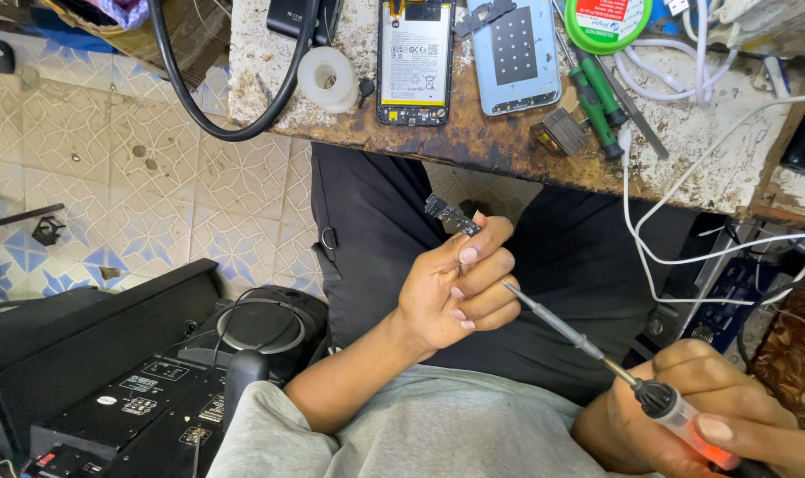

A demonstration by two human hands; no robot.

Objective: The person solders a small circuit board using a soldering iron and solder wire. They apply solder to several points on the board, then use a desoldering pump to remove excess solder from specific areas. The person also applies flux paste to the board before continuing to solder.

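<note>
1. Worn workbench [473, 142] above patterned floor tiles [110, 177]
2. Small dark circuit board [451, 215], pinched at fingertips of left hand [451, 292], raised over the lap
3. Soldering iron [597, 354], gripped in closed right hand [721, 416], tip just beside left fingers
4. Opened phone [414, 62] and green screwdrivers [597, 97] on bench

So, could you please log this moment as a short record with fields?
Left hand: pinches a small dark circuit board, raised over the lap
Right hand: grips a soldering iron, tip close to the left fingers
Workbench: opened phone, pale blue back cover, white tape roll, green screwdrivers
Floor, left: black speaker unit
</note>
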